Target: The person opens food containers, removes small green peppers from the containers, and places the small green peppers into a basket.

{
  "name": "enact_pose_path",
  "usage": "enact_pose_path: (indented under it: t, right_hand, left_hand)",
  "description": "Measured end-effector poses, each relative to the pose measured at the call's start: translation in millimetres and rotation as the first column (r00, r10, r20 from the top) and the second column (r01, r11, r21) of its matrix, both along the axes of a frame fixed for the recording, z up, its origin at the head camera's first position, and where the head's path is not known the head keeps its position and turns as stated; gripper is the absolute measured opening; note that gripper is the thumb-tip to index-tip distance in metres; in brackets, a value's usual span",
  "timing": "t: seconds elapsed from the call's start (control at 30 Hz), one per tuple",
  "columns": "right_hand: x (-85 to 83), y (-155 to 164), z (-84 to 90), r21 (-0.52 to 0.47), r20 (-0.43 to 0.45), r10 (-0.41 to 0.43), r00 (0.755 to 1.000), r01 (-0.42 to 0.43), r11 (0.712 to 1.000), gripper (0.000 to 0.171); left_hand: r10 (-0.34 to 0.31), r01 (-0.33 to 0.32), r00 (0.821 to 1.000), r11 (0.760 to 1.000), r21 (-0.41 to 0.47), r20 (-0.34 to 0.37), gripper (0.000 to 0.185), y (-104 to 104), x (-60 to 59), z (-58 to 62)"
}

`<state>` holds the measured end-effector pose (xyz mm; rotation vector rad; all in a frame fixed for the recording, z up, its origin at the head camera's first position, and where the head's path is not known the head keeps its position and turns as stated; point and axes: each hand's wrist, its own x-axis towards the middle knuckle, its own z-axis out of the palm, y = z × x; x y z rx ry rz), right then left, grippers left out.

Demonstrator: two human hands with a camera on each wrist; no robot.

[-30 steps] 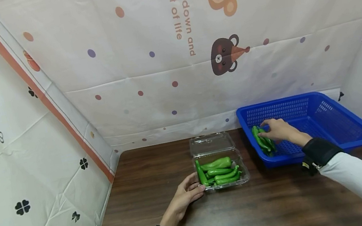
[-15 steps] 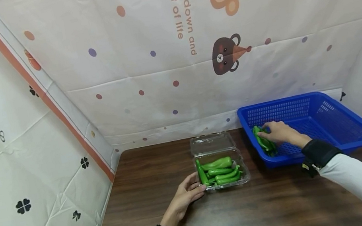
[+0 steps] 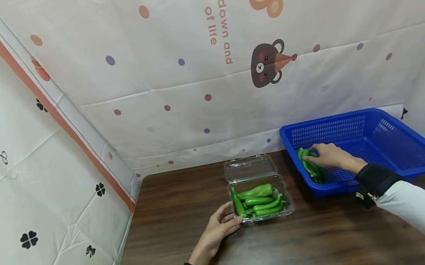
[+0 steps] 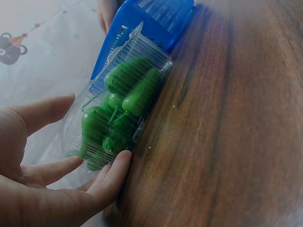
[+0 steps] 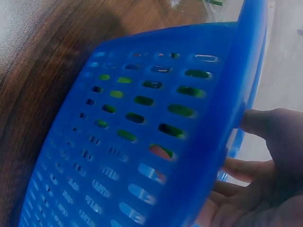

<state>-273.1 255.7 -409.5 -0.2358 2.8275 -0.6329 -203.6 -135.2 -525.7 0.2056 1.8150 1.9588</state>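
A blue basket (image 3: pixel 389 144) holds green peppers (image 3: pixel 312 168) under the right hand (image 3: pixel 325 155), whose fingers curl on them. The left hand (image 3: pixel 217 228), fingers relaxed, braces the clear box (image 3: pixel 261 199), steadying its peppers.

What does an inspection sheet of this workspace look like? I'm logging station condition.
Surface: dark wooden table.
Job's things: clear plastic clamshell box, lid open, holding green toy peppers; blue perforated plastic basket with more green peppers.
Clutter: nothing seen.
Grippers: left hand touches the box's side; right hand rests on the basket peppers, grip unclear.
Cables: nothing seen.
Surroundings: cartoon-print fabric backdrop.
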Motion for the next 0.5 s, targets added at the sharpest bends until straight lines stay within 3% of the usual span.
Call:
enact_pose_path:
  t: [0.3, 0.5]
  right_hand:
    - [-0.2, 1.3, 2.8, -0.015, 0.066, -0.014, 0.998, 0.015, 1.0, 0.065]
    - [-8.5, 6.0, 15.7, 0.011, 0.006, 0.013, 1.0, -0.013, 1.0, 0.065]
  left_hand:
    - [0.001, -0.001, 1.0, 1.0, -0.003, -0.001, 0.078, 0.3, 1.6, 2.4]
    - [0.009, -0.009, 1.0, 1.0, -0.002, 0.002, 0.077, 0.4, 2.5, 3.0]
